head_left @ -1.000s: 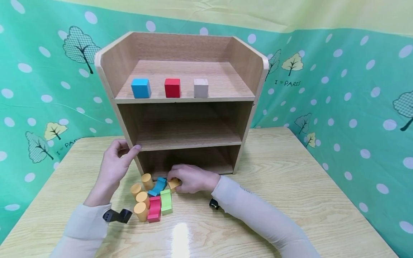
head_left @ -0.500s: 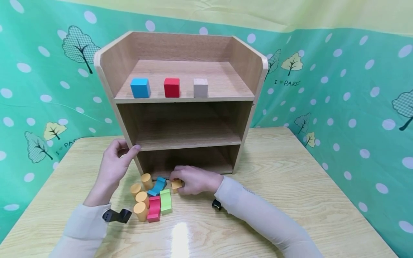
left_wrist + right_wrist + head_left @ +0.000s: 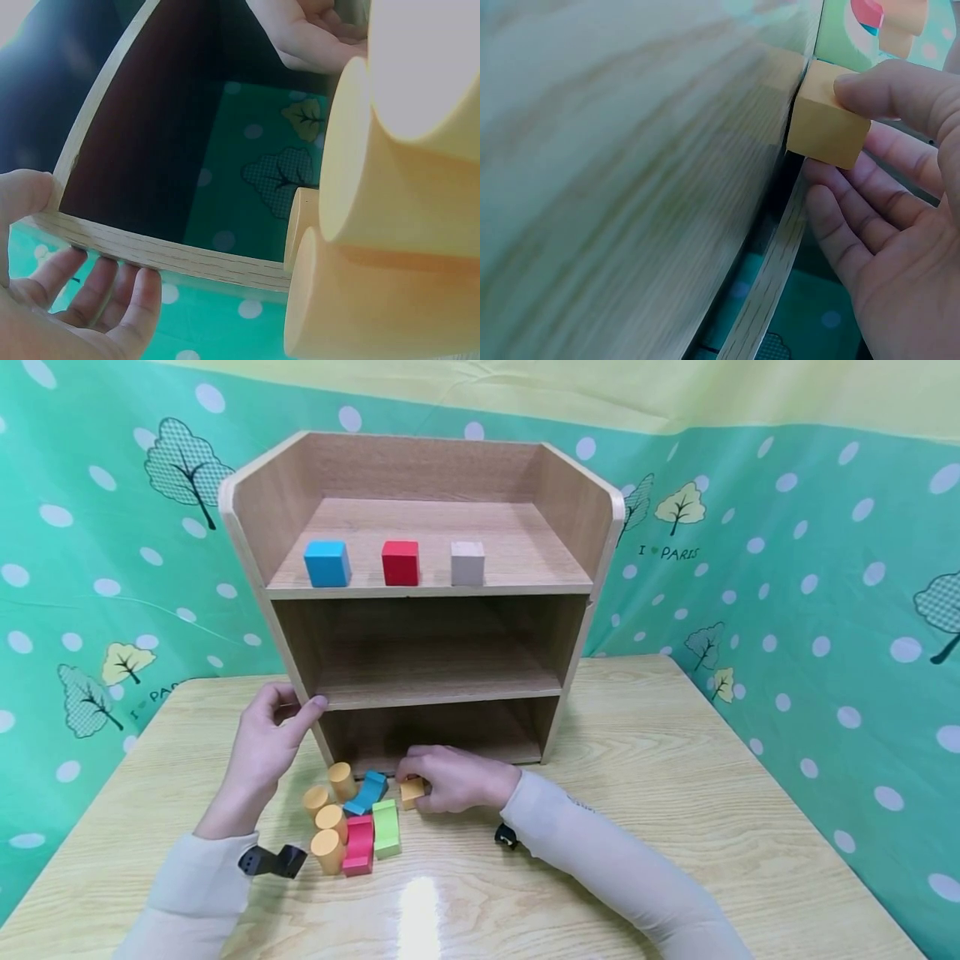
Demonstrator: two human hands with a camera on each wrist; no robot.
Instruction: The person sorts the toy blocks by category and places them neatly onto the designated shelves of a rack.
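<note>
At the far left, a green curtain (image 3: pixel 45 618) with white spots and printed trees hangs behind the desk (image 3: pixel 165 785). The person's left hand (image 3: pixel 266 739) grips the side panel of a wooden shelf (image 3: pixel 427 522), its thumb on the front edge and the other fingers bent against the outer side. A small black device (image 3: pixel 273 862) sits at that wrist, by the pale sleeve (image 3: pixel 198 885).

Next come four yellow cylinders (image 3: pixel 327 853), upright on the desk in a crooked row running from the foot of the shelf towards the person. Above them, at the front of the top board, is a blue cube (image 3: pixel 327 565). Just right of the nearest cylinders lies a red curved block (image 3: pixel 358 846), with a blue curved block (image 3: pixel 367 793) slanting behind it and a green curved block (image 3: pixel 386 829) beside it. A red cube (image 3: pixel 401 564) stands on the top board.

Below it, at the front of the bottom compartment, the right hand (image 3: pixel 453 779) pinches a yellow block (image 3: pixel 412 792) between thumb and fingers, the hand nearly closed around it; the block is low at the desk, a little right of the blue curved block. A white cube (image 3: pixel 467 564) ends the top row.
</note>
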